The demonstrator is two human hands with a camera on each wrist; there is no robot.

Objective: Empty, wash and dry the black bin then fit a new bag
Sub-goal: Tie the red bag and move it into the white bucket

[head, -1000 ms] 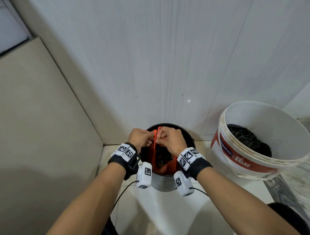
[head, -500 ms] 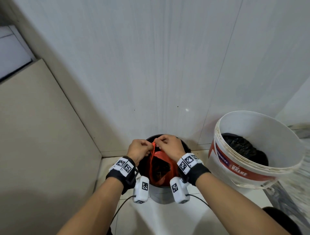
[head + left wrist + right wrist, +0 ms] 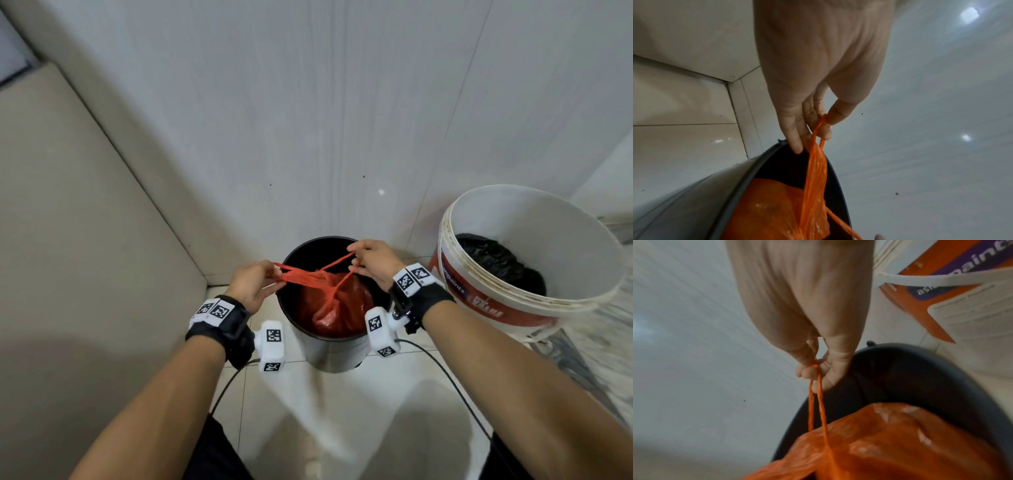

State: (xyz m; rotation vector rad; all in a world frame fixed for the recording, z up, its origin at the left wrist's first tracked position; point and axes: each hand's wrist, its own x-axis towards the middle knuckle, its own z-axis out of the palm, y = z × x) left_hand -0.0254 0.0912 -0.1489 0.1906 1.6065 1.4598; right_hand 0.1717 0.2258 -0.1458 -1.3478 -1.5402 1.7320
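Note:
The black bin (image 3: 291,267) stands on the tiled floor against the wall, with an orange-red bag (image 3: 337,305) bunched inside it. My left hand (image 3: 253,284) pinches one twisted bag handle (image 3: 818,134) over the bin's left rim (image 3: 748,178). My right hand (image 3: 371,262) pinches the other handle (image 3: 816,394) over the far right rim (image 3: 941,363). The two handles are pulled apart and cross at the bag's neck. The bag's contents are hidden.
A large white paint bucket (image 3: 534,219) with a crumpled black bag (image 3: 496,260) inside stands just right of the bin; its label (image 3: 953,272) shows in the right wrist view. A beige panel (image 3: 68,240) closes the left side. Pale floor tiles (image 3: 342,411) lie in front.
Both hands were together over the bin's middle, holding the handles upright. They have drawn apart, left to the left and right to the right, stretching the handles and closing the bag's mouth.

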